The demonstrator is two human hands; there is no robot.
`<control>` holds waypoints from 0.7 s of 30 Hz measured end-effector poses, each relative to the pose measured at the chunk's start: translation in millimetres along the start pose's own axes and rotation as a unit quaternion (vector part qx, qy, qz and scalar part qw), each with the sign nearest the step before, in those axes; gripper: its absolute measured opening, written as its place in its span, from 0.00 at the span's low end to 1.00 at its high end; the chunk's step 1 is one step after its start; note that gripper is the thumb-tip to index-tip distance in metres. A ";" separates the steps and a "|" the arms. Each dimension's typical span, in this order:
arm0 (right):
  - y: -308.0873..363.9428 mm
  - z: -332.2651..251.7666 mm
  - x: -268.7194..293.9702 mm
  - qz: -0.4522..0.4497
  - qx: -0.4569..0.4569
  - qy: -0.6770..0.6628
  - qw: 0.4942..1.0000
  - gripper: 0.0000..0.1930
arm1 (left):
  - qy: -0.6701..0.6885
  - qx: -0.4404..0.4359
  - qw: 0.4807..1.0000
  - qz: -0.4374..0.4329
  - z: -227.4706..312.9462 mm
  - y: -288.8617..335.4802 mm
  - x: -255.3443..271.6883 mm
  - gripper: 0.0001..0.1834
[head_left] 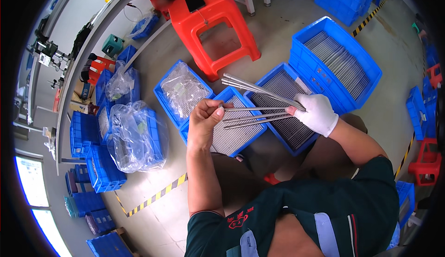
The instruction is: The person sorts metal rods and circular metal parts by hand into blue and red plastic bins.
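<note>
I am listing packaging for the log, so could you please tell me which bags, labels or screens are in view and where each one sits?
Clear bag: crumpled over blue bins, left of the left hand.
Second clear bag: bunched, on bins further left.
Bagged parts: in a blue bin by the red stool.
Dark device: flat, screen-like, on the stool.
White label: strip in the bin by the gloved right hand.

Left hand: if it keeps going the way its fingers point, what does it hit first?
Likely the thin metal rods the left hand already pinches; past them, the gloved right hand. Depth unclear.
</note>
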State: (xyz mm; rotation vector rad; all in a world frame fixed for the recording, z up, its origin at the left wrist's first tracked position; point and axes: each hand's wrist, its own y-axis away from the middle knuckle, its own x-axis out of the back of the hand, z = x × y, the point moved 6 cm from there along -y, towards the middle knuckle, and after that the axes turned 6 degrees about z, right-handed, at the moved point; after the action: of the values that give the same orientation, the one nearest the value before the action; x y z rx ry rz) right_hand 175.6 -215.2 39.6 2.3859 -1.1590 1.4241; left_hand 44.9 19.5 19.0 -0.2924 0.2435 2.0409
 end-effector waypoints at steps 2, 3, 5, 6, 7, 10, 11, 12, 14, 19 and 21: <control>-1.0 1.6 -1.6 -0.019 -0.024 -0.032 0.999 0.14 | 0.011 -0.017 1.000 -0.003 1.4 0.0 -4.7 0.11; -1.0 3.2 -3.6 -0.037 -0.046 -0.064 0.996 0.14 | 0.022 -0.034 0.999 -0.005 3.8 0.1 -6.5 0.10; 0.8 6.0 -7.1 -0.055 -0.073 -0.096 0.991 0.14 | 0.020 -0.040 0.999 -0.024 6.8 0.6 -8.4 0.09; 2.4 8.2 -9.7 -0.072 -0.100 -0.127 0.984 0.14 | 0.017 -0.047 0.998 -0.042 8.3 1.1 -10.5 0.09; 2.3 6.5 -8.9 -0.072 -0.098 -0.127 0.984 0.14 | 0.018 -0.048 0.998 -0.041 7.9 1.1 -9.2 0.09; -1.1 -5.0 3.0 -0.007 0.018 0.026 0.999 0.13 | -0.105 0.030 0.993 0.044 -3.4 2.1 3.4 0.11; -1.1 -0.9 2.0 -0.008 0.022 0.028 0.999 0.13 | -0.102 0.027 0.993 0.047 -1.4 0.6 9.5 0.11; -0.7 5.6 -1.8 -0.026 0.007 -0.023 0.999 0.13 | -0.114 -0.002 0.989 0.097 5.7 -2.4 26.0 0.12; -1.5 5.3 -6.3 -0.045 -0.003 -0.075 0.996 0.14 | -0.087 -0.040 0.985 0.142 15.9 -3.1 31.2 0.15; 17.4 6.3 -37.7 -0.272 -0.244 -0.355 0.861 0.15 | -0.048 -0.006 0.996 0.072 8.4 -2.5 8.5 0.15; 19.0 3.7 -39.3 -0.276 -0.245 -0.365 0.855 0.15 | 0.003 -0.003 0.999 0.052 5.7 -2.4 9.3 0.17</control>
State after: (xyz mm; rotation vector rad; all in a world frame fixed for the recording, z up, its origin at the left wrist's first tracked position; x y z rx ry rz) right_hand 155.3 -208.7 1.4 2.5684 -0.6840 0.0078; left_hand 42.2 30.1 21.4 -0.2950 0.2602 2.1438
